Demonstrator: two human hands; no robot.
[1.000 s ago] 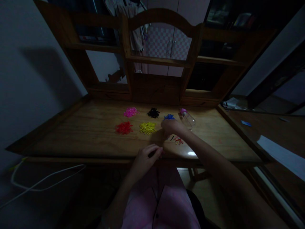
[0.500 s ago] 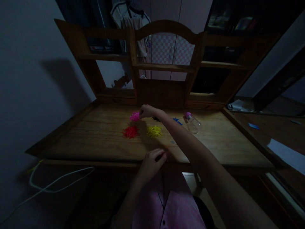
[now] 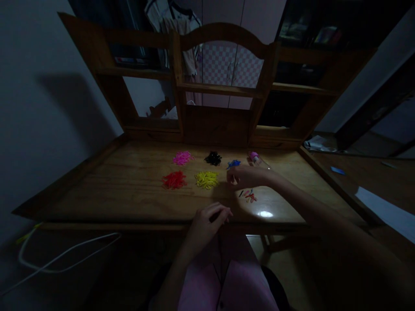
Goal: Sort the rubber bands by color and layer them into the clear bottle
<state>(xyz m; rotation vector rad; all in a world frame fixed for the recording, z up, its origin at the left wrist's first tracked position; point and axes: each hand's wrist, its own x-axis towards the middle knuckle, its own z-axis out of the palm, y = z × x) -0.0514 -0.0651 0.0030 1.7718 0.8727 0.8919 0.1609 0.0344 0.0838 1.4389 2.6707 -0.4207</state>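
My right hand (image 3: 241,176) hovers over the right part of the tabletop, fingers curled together and pointing down. It is just in front of a small blue pile (image 3: 234,164) and right of a yellow pile (image 3: 206,179); anything in its fingers is too small to make out. Below it lies a little group of mixed-colour thin pieces (image 3: 250,197). My left hand (image 3: 209,220) is at the table's front edge, fingers bent in and thumb close to them; what they hold, if anything, is hidden. Further piles of thin pieces are pink (image 3: 182,158), black (image 3: 213,158) and red (image 3: 174,180).
A clear bottle with a pink top (image 3: 254,157) lies behind my right forearm, partly hidden. A wooden shelf unit (image 3: 217,125) rises at the back of the table (image 3: 113,185). At lower left hangs a white cable (image 3: 71,250). Papers (image 3: 385,211) lie on the right-hand surface.
My right hand has moved right and toward me, from beside the pink pile to near the blue one. The black pile and mixed pieces are now uncovered. My left hand stays nearly still.
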